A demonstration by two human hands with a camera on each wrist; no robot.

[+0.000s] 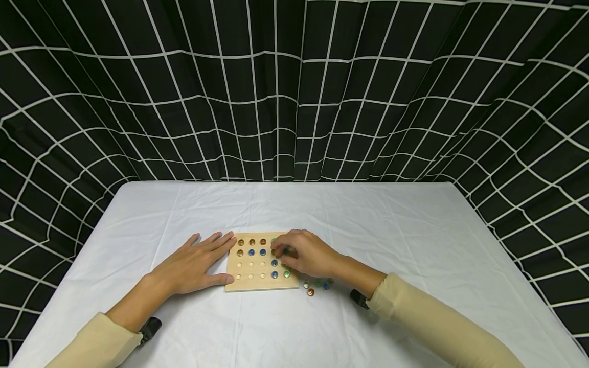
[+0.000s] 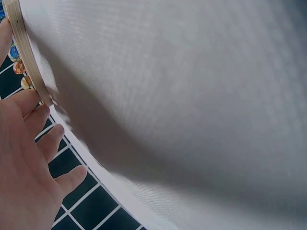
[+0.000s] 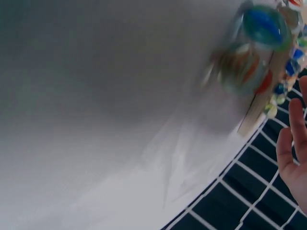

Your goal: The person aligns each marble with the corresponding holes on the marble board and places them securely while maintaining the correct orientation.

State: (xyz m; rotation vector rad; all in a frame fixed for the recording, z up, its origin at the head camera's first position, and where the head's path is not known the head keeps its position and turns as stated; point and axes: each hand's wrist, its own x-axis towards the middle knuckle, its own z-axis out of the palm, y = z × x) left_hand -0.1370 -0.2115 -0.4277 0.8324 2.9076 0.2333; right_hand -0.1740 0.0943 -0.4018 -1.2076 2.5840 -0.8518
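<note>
A pale wooden board (image 1: pixel 261 284) with rows of round hollows lies on the white cloth. Glass marbles fill its two far rows where I can see them: amber ones at the left, then a blue marble (image 1: pixel 251 252) and others. Down the right side sit more, among them a green marble (image 1: pixel 287 274). My left hand (image 1: pixel 195 266) rests with fingers spread, thumb and fingertips touching the board's left edge. Over the board's right part, my right hand (image 1: pixel 310 253) has bent fingers and pinches a brownish marble, partly covered by the fingertips. This hand hides the far right hollows.
Several loose marbles, including an orange marble (image 1: pixel 311 292) and a blue marble (image 1: pixel 326 286), lie on the cloth just right of the board. The white-covered table (image 1: pixel 391 220) ends at a black curtain (image 1: pixel 294 102) with a white grid. Dark wrist cameras sit under both wrists.
</note>
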